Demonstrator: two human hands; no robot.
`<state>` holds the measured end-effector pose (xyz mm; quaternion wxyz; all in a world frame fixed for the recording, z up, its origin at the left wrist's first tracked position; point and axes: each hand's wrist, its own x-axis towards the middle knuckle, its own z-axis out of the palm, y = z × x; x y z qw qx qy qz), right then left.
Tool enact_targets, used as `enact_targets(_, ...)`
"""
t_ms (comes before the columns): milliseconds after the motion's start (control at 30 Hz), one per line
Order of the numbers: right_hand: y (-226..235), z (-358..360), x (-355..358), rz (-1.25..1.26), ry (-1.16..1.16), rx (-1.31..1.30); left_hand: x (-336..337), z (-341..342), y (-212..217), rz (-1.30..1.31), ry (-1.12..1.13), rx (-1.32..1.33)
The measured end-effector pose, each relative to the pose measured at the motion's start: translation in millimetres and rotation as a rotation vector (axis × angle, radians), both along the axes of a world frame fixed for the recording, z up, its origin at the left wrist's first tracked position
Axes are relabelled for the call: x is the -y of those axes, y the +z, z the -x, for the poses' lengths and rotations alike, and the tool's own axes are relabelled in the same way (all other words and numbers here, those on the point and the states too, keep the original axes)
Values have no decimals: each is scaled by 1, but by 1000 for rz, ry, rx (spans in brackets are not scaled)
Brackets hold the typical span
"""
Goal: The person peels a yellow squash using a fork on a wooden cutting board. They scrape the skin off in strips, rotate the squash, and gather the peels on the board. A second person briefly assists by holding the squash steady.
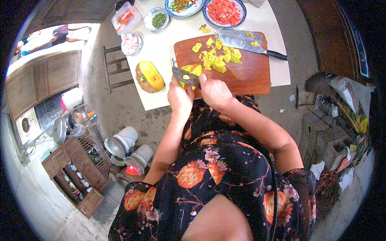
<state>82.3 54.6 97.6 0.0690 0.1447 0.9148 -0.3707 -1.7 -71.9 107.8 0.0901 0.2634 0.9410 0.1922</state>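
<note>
My left hand [179,98] and my right hand [216,92] are closed at either end of a dark, flat, narrow tool [179,74] over the near left corner of the cutting board [253,80]. Its exact kind is unclear; a pale bit sticks to its face. Yellow pumpkin pieces [196,69] show just beyond it, partly hidden. Cut pumpkin chunks [217,60] lie heaped mid-board. A cleaver [235,39] rests flat across the board's far side, its black handle jutting right. Left of the board, a cut pumpkin [151,74] lies on the white table [150,100].
Along the far side are a plate of diced tomato [224,13], a plate of chopped peppers [183,5], a bowl of green pieces [157,20], a bowl of pale pink cubes [130,43] and a plastic bag [125,17]. A wooden chair [116,66] stands left; buckets [126,136] sit lower left.
</note>
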Motion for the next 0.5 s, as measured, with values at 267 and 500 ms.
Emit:
enact_targets(267, -16, 16, -4, 5, -55, 54, -11, -1, 4, 119, 10, -14)
enact_targets(500, -17, 24, 0, 38, -130, 120, -18, -8, 11, 209, 3, -5)
